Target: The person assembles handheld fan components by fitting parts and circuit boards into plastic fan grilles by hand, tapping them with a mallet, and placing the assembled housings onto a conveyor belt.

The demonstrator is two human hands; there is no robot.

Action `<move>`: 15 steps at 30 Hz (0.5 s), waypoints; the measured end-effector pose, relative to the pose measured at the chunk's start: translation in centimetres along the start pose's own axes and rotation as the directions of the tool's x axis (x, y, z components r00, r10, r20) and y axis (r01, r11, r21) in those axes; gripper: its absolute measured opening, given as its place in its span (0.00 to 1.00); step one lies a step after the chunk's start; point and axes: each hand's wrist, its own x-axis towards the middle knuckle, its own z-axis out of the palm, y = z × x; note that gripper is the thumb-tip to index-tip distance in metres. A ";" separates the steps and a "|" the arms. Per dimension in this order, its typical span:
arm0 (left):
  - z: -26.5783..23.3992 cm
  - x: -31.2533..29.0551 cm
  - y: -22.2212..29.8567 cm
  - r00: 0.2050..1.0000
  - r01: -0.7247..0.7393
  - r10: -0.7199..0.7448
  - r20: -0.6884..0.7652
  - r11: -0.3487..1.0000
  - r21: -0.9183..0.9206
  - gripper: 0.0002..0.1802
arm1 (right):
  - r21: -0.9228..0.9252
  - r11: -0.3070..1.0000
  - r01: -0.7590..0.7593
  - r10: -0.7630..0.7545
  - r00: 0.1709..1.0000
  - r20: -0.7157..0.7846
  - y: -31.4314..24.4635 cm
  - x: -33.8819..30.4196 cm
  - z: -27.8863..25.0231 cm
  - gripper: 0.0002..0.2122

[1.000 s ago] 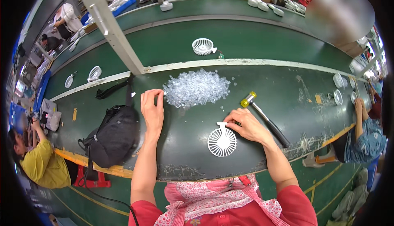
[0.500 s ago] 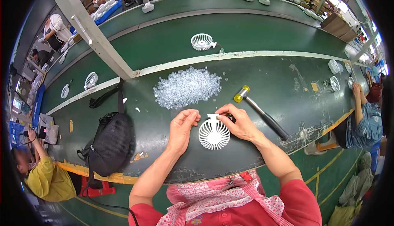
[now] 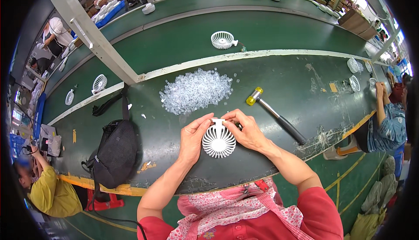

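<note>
A round white slatted fan housing (image 3: 219,142) lies on the dark green bench in front of me, its short neck pointing away from me. My right hand (image 3: 245,131) is closed on the right side of the neck, thumb and fingers pinching it. My left hand (image 3: 194,137) is closed too, its fingertips pressed together against the left side of the neck; whatever is between them is too small to make out. Beyond my hands is a heap of small clear plastic pieces (image 3: 197,90). To the right lies a hammer (image 3: 279,118) with yellow faces and a black grip.
A black mesh backpack (image 3: 117,152) sits on the bench at left, near a grey post (image 3: 94,35). Behind a pale rail, the green conveyor (image 3: 174,35) carries another fan housing (image 3: 223,40). Co-workers sit at both sides, one in a yellow top (image 3: 54,192).
My left hand has moved right, its fingertips now meeting the neck of the fan housing. The housing and my right hand have shifted slightly left in view.
</note>
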 end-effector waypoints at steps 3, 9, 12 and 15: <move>0.6 -0.5 0.2 0.992 -0.124 0.122 0.025 0.967 0.220 0.18 | -0.012 1.000 0.016 -0.016 0.999 -0.043 0.2 -0.1 0.0 0.07; 0.7 -0.6 0.2 0.987 -0.159 0.156 0.040 0.905 0.396 0.15 | 0.001 1.000 -0.011 0.011 0.998 -0.058 1.0 -0.4 -0.2 0.07; 0.2 -0.1 0.2 0.998 -0.062 0.064 -0.002 0.977 0.204 0.11 | 0.060 0.998 -0.011 0.010 1.000 0.007 0.6 -0.3 -0.1 0.07; -0.6 0.2 -0.1 0.996 -0.079 0.071 0.050 0.980 0.183 0.09 | 0.179 0.977 -0.117 0.102 0.991 0.090 0.6 -0.2 -0.4 0.08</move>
